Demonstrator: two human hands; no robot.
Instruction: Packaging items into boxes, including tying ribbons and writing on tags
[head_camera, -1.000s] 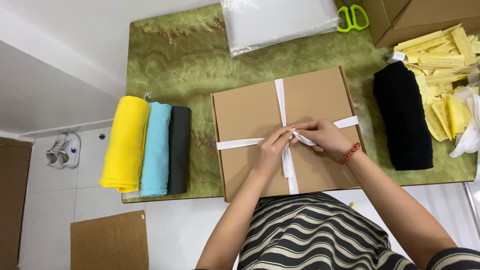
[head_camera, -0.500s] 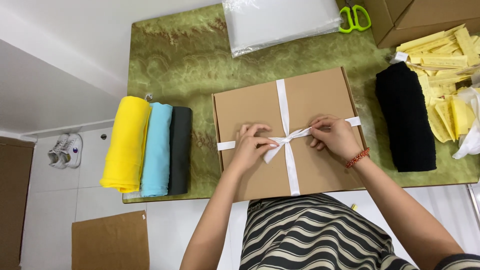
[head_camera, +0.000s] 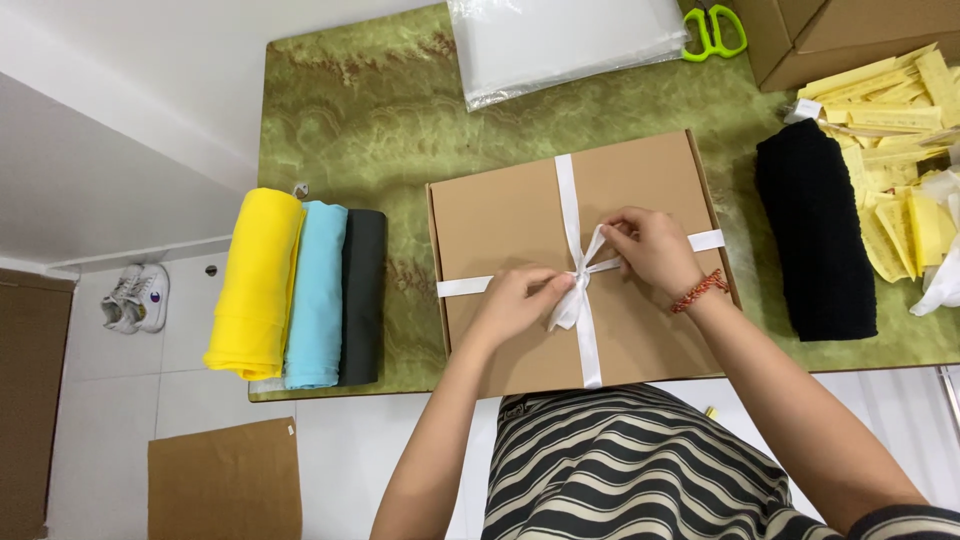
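A flat brown cardboard box (head_camera: 500, 220) lies on the green marbled table (head_camera: 370, 110), crossed by a white ribbon (head_camera: 568, 190). My left hand (head_camera: 520, 300) pinches the ribbon at the knot near the box's middle. My right hand (head_camera: 645, 245), with a red bead bracelet on the wrist, holds a ribbon loop just right of the knot. Both hands rest over the box lid. A loose ribbon end hangs down below the knot.
Folded yellow (head_camera: 255, 285), light blue (head_camera: 315, 295) and dark grey (head_camera: 362, 295) cloths lie left of the box. A black folded garment (head_camera: 815, 235) lies right, beside yellow paper strips (head_camera: 900, 150). A clear plastic bag (head_camera: 570, 40), green scissors (head_camera: 712, 32), and shoes (head_camera: 135, 297) on the floor.
My hands pulled the ribbon ends apart, then came back toward the knot; the right hand now lifts a loop while the left pinches the centre.
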